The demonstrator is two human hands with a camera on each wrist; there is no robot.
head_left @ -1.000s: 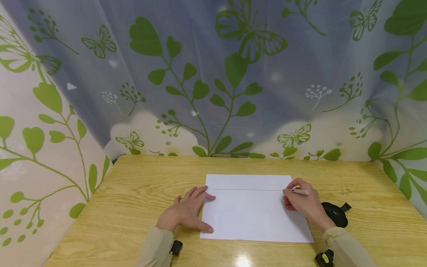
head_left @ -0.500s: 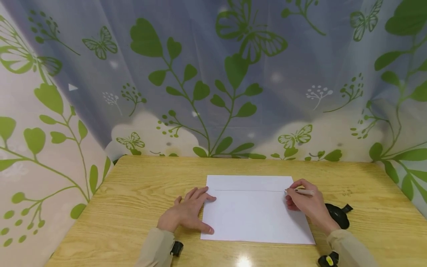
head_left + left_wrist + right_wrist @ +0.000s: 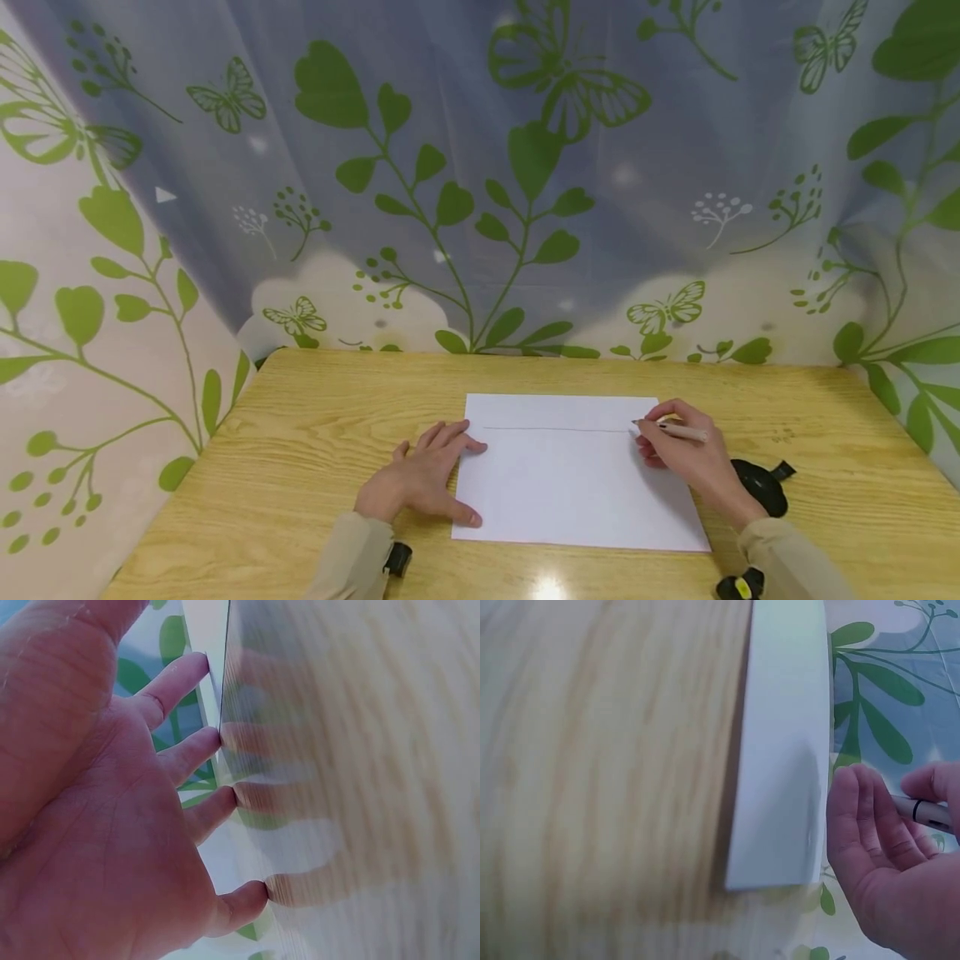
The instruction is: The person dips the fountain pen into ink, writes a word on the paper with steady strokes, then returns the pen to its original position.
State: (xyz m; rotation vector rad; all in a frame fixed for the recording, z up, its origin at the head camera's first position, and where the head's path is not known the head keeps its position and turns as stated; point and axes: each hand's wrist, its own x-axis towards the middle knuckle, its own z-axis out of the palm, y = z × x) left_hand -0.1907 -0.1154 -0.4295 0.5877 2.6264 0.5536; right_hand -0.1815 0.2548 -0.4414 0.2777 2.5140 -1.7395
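Note:
A white sheet of paper [image 3: 570, 492] lies on the wooden table, crossed near its far edge by one thin dark line [image 3: 555, 429]. My left hand [image 3: 420, 482] is spread over the sheet's left side, its thumb and index finger on the paper. In the left wrist view, the other fingertips [image 3: 255, 896] touch the tabletop. A light-coloured pen [image 3: 686, 432] is pinched in my right hand [image 3: 693, 462] at the sheet's right side. Its dark tip is close to the line's right end; whether it touches the paper I cannot tell.
Behind the right wrist sits a black rounded object [image 3: 761, 487] with a short strap, partly hidden. Black camera mounts are on both wrists. A curtain [image 3: 480, 167] printed with leaves and butterflies hangs along the table's far edge [image 3: 360, 354] and sides.
My right hand first shifted slightly right along the line's end; since then, the pen tip has moved a little left and away from me. My left hand stays in place.

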